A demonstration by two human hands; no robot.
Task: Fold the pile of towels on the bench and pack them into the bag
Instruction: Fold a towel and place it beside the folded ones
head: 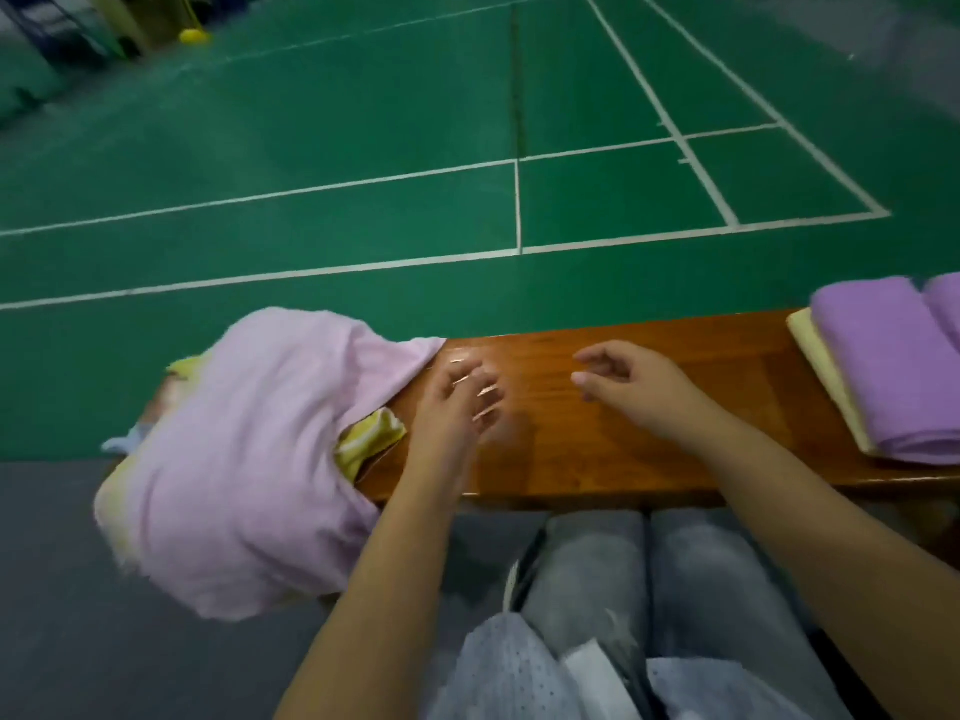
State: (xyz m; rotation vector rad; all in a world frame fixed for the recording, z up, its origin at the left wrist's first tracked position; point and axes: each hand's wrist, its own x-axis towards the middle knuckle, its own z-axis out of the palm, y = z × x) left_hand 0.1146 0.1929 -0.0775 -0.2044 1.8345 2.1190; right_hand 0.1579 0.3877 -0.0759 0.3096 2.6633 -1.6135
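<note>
A loose pile of towels lies on the left end of the wooden bench (597, 439), topped by a big pink towel (249, 449) that hangs over the near edge. A yellow striped towel (370, 439) pokes out from under it. My left hand (457, 407) hovers just right of the pile, blurred, fingers loosely curled and holding nothing. My right hand (628, 387) hovers over the bare bench middle, fingers relaxed, empty. On the right end sit folded towels: a purple one (898, 366) on a pale yellow one (826, 376). No bag is in view.
Beyond the bench stretches a green court floor (363, 148) with white lines. My knees in grey trousers (649, 579) are close to the bench's near edge. Grey flooring (62, 589) lies at the lower left.
</note>
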